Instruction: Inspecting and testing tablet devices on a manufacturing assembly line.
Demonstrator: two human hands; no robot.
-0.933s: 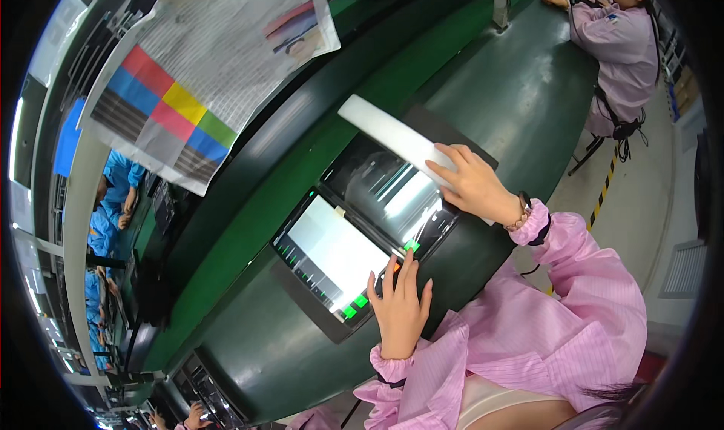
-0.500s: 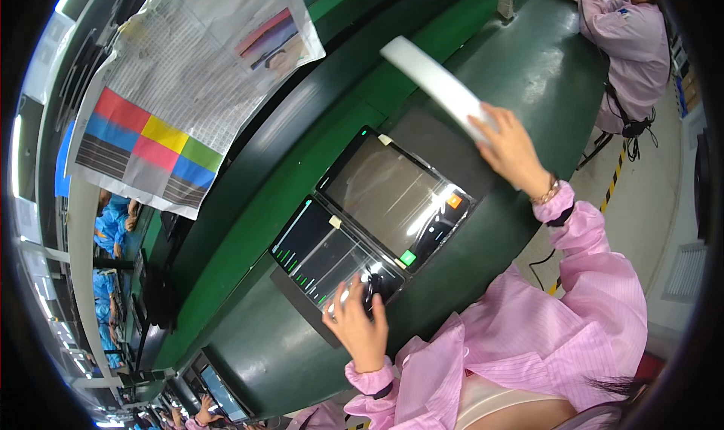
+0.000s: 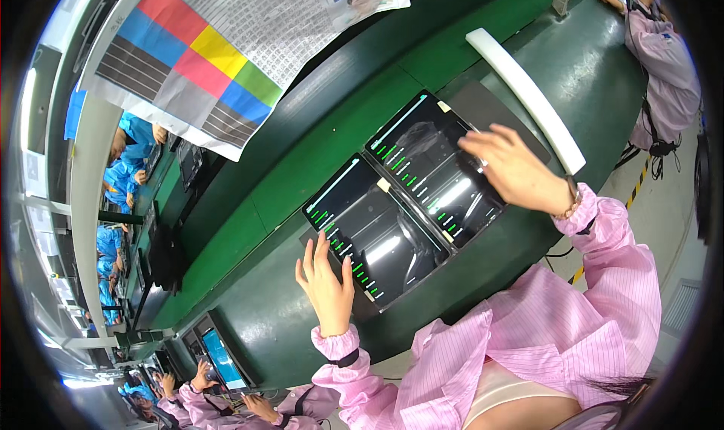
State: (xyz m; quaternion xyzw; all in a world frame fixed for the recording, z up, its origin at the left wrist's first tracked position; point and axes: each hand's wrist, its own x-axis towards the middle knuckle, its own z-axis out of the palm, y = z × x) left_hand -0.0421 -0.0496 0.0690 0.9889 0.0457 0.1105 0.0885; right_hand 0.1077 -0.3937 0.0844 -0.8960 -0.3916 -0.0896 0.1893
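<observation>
Two dark tablets lie side by side on the green bench, both screens showing rows of green bars. My left hand [image 3: 326,287] is open with fingers spread, its fingertips at the near-left edge of the left tablet [image 3: 381,234]. My right hand [image 3: 516,170] hovers open over the right edge of the right tablet [image 3: 430,162], fingertips touching the screen. A long white strip [image 3: 528,98] lies on the bench just beyond my right hand, apart from it. Both sleeves are pink.
A grey mat [image 3: 494,102] lies under the tablets. A large colour-block chart sheet [image 3: 204,53] hangs over the far side. One person in pink [image 3: 667,60] works at the upper right, others sit at a lit screen [image 3: 222,354] lower left. People in blue [image 3: 124,170] stand far left.
My right hand came down from holding the white strip in the air to the right tablet; the strip now lies on the bench. Both screens went from bright to dark. My left hand slid to the tablet's edge.
</observation>
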